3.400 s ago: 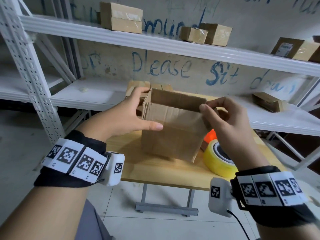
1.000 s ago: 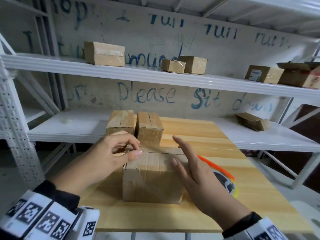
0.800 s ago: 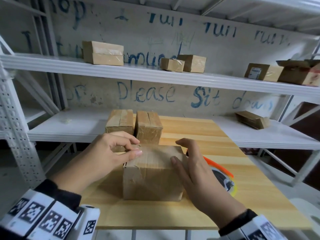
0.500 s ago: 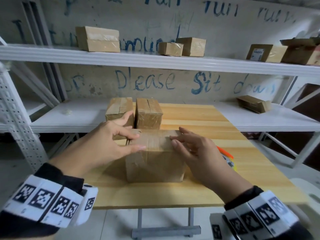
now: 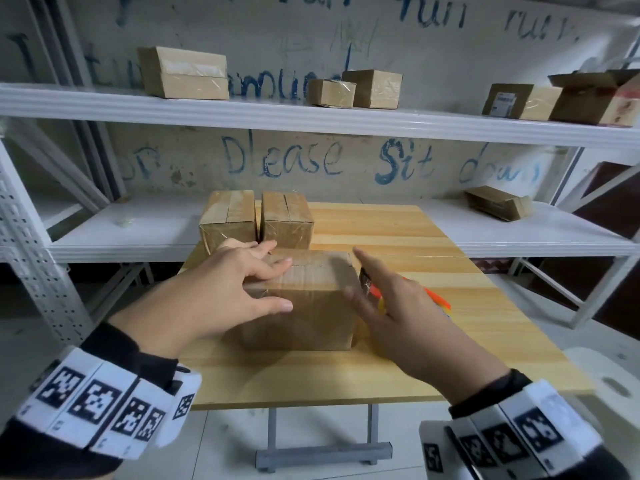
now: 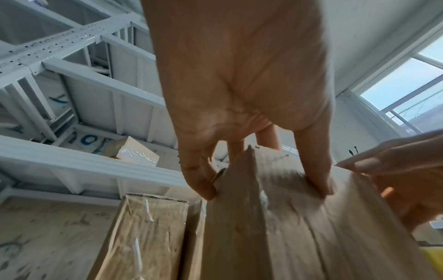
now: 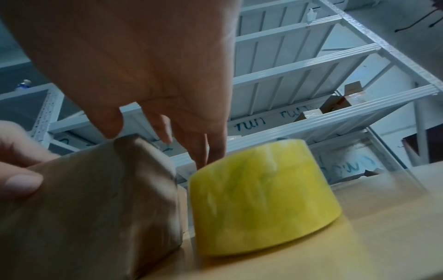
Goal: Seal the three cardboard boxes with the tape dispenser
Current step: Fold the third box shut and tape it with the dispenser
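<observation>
While the left hand (image 5: 221, 289) rests on the near box (image 5: 311, 306), its fingers (image 5: 277, 263) lie spread over the closed top flaps and its thumb (image 5: 273, 304) runs along the front face; the left wrist view shows the fingertips pressing the box's edges, so it steadies the box with fairly straight fingers rather than wrapping it. This box stands on the wooden counter (image 5: 398, 375) near its front edge, its front face crossed by clear tape.

Just right of the box, the right hand (image 5: 401, 306) hovers with its fingers (image 5: 367, 265) straight and loosely spread, holding nothing. It hangs over the tape dispenser (image 5: 434, 299), of which the head view shows only an orange strip and a sliver of yellow past the hand. From the right wrist view the yellow tape roll (image 7: 261, 195) lies flat on the counter just beside the box's right side, with the fingertips above and behind it; I cannot tell whether they touch it, since the picture is blurred.

Two more boxes (image 5: 228, 220) (image 5: 285, 220) stand side by side at the back left of the counter, just behind the near one, both wrapped in glossy tape. White metal shelves (image 5: 311, 116) behind carry several other cartons (image 5: 183, 72).
</observation>
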A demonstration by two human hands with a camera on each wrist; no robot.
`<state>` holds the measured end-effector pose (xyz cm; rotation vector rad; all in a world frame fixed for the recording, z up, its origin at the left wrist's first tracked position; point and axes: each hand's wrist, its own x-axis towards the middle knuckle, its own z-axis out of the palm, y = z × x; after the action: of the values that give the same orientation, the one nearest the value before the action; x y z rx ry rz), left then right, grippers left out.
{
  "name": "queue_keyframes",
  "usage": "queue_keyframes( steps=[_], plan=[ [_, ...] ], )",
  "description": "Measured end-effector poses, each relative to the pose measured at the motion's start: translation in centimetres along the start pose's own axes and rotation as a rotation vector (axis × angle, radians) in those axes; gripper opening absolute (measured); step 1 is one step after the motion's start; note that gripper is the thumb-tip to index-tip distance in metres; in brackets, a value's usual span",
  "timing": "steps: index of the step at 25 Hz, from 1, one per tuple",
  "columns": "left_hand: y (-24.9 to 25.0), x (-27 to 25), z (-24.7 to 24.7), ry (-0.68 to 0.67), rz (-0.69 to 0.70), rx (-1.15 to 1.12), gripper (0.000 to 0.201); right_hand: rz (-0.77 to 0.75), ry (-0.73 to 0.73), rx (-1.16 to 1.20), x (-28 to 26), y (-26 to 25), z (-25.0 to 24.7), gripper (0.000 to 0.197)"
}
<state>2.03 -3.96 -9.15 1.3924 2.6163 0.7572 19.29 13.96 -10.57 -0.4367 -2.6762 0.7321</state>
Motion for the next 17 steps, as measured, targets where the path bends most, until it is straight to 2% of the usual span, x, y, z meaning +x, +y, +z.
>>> queue_keyframes(
  steps=[2, 4, 6, 8, 11, 14, 15, 17],
  plan=[
    [-0.1, 0.2, -0.1, -0.010, -0.012, -0.001, 0.068, 0.084, 0.071, -0.020, 0.0, 0.5, -1.3, 0.049],
    [-0.2, 0.4, -0.3, -0.018, -0.014, 0.018, 0.068, 0.192, 0.096, -0.065, 0.1, 1.4, -2.3, 0.054],
    [-0.2, 0.5, -0.5, -0.024, -0.017, 0.031, 0.067, 0.291, 0.050, -0.169, 0.0, 2.5, -2.7, 0.064],
    [-0.1, 0.5, -0.6, -0.029, -0.032, 0.030, 0.066, 0.346, -0.034, -0.281, 0.1, 3.5, -2.5, 0.066],
    [0.1, 0.4, -0.6, -0.027, -0.054, 0.022, 0.065, 0.371, -0.097, -0.330, 0.3, 4.0, -1.9, 0.051],
    [0.1, 0.5, -0.6, -0.015, -0.045, 0.008, 0.065, 0.412, -0.053, -0.389, 0.5, 3.6, -1.7, 0.012],
    [0.1, 0.5, -0.6, -0.013, -0.042, 0.003, 0.064, 0.446, -0.034, -0.396, 0.5, 3.3, -1.9, 0.006],
    [-0.1, 0.5, -0.6, -0.016, -0.039, -0.002, 0.064, 0.520, -0.033, -0.392, 0.5, 3.0, -1.9, 0.020]
  ],
)
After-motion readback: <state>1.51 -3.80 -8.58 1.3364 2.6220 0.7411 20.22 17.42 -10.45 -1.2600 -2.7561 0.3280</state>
